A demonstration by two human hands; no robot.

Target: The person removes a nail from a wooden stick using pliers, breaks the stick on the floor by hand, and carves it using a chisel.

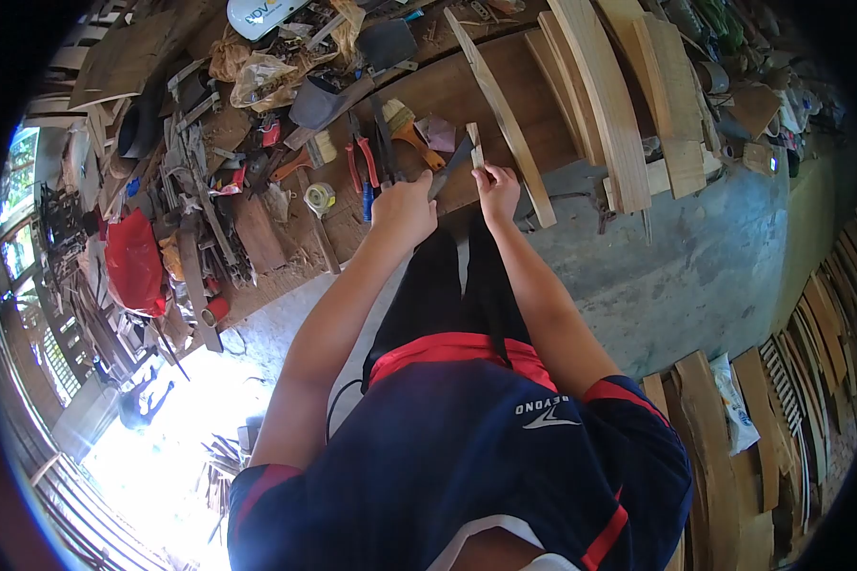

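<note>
- The left hand [405, 211] is curled, apparently around the near end of a grey blade [452, 171]; its handle, if it has one, is hidden.
- The right hand [498, 195] pinches the lower end of a short wooden strip [476, 147] between thumb and fingers. The hands are apart, close together over the near edge of the counter [548, 143].
- The strip points up and away from the right hand, just beside the blade. It should be light, stiff and dry to grip; being thin, it could split or leave splinters. The low end suits a pinch, with fingertips clear of the blade.
- The blade looks thin and firm, likely sharp along an edge that is too small to make out. Its near end, inside the left hand, seems the safe place to hold.
- Just beyond lie an orange-handled brush [423, 150] and red-handled pliers [364, 164], left of the strip; a long plank [505, 124] lies to its right.
- Farther out are a tape measure [320, 198] at left and wide boards [605, 105] at right.
</note>
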